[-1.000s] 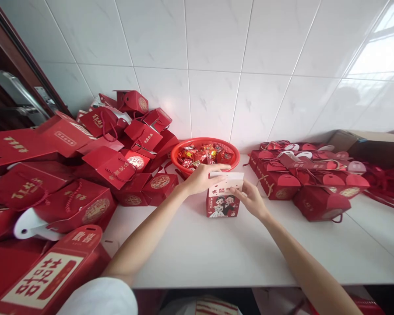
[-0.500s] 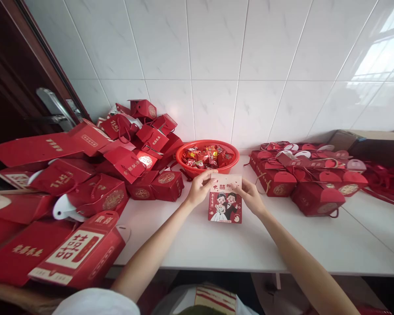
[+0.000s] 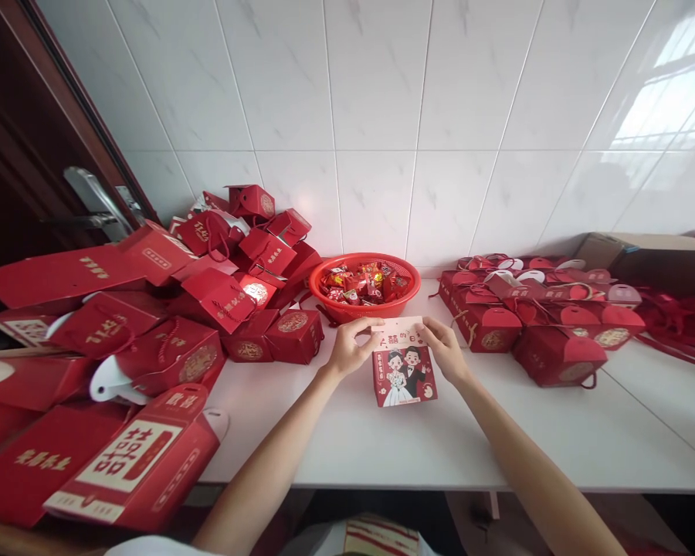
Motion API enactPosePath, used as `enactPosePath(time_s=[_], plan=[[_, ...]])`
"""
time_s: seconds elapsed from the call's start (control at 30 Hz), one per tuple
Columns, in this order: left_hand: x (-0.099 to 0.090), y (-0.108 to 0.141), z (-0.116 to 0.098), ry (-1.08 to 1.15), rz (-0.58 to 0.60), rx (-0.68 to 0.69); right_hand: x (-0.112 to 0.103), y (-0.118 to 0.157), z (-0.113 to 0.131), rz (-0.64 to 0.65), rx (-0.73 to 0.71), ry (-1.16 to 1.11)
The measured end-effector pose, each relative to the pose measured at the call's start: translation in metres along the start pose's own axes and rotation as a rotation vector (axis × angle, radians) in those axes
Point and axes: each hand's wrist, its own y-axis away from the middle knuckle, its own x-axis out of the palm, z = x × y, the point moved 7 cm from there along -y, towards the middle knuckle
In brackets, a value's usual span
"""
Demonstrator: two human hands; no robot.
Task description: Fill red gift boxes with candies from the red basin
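Observation:
A red and cream box [image 3: 404,376] printed with a cartoon bride and groom is held above the white table. My left hand [image 3: 352,344] pinches the left side of its cream top edge between thumb and fingers. At the right side of that edge, my right hand [image 3: 442,346] has its fingers closed on the box too. Just behind the hands stands a red plastic basket [image 3: 347,310] filled with red-wrapped candies [image 3: 364,284]. The back of the box is hidden from view.
Many red gift boxes [image 3: 194,357] are heaped on the left, up to the door handle [image 3: 96,197]. More closed red boxes [image 3: 492,328] stand in rows on the right, with red ribbons [image 3: 680,320] and a cardboard box [image 3: 642,255] beyond. The white table [image 3: 336,455] meets a tiled wall.
The printed box has tilted a little and its lower end has shifted slightly right and toward me. Both hands keep hold of its top edge. The whole view has shifted slightly.

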Motion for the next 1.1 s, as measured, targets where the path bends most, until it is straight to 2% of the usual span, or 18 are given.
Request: enactPosePath(time_s=[0.17,0.27,0.37,0.47,0.73,0.93,1.1], plan=[[0.001,0.001,0.005,0.058,-0.037,-0.041,0.000,0.000,0.003,0.000,-0.018,0.000],[0.003,-0.001,0.017,0.251,-0.062,-0.162,0.001,0.001,0.006,0.001,-0.041,-0.003],[0.011,-0.002,0.026,0.396,-0.031,-0.263,-0.001,0.000,0.009,-0.015,-0.068,0.007],[0.017,-0.001,0.023,0.416,0.004,-0.263,-0.005,0.000,0.010,-0.039,-0.076,0.023],[0.022,-0.001,0.016,0.394,-0.006,-0.219,-0.015,-0.001,0.010,-0.088,-0.064,0.055],[0.024,0.000,0.014,0.365,-0.023,-0.205,-0.014,-0.001,0.012,-0.059,-0.102,0.069],[0.026,0.001,0.011,0.352,-0.019,-0.197,-0.013,-0.001,0.009,-0.030,-0.080,0.073]])
